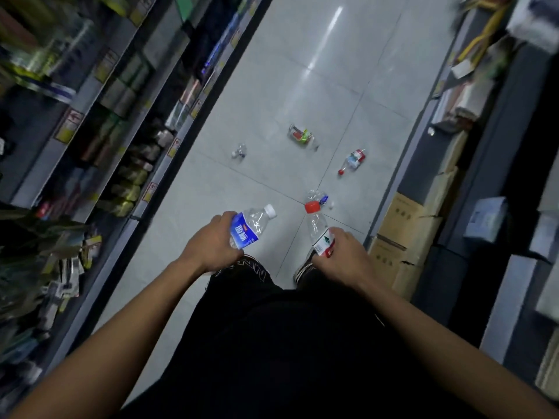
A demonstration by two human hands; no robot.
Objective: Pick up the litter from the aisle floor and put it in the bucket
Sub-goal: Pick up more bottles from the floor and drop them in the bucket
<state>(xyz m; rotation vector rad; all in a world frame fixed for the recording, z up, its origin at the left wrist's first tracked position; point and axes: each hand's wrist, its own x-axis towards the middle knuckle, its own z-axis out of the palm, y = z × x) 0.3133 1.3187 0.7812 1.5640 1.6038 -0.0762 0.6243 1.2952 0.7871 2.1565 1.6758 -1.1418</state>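
Two bottles in hand: left hand (211, 243) grips blue-label bottle (249, 226), right hand (341, 258) grips red-cap bottle (317, 228). Four litter pieces remain on floor (263, 101) farther ahead: crushed bottle (317, 198), red-label bottle (354, 160), green-label bottle (302, 136), small clear bottle (239, 151). Bucket not visible.

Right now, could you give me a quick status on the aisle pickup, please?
Left hand grips blue-label bottle. Right hand grips red-cap bottle. Four litter pieces on floor ahead. Bucket not in view.

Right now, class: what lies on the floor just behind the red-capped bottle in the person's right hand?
Just beyond the red-capped bottle, held by the right hand, lies a crumpled clear bottle on the floor tiles. The cap covers its near edge, so its full shape cannot be seen.
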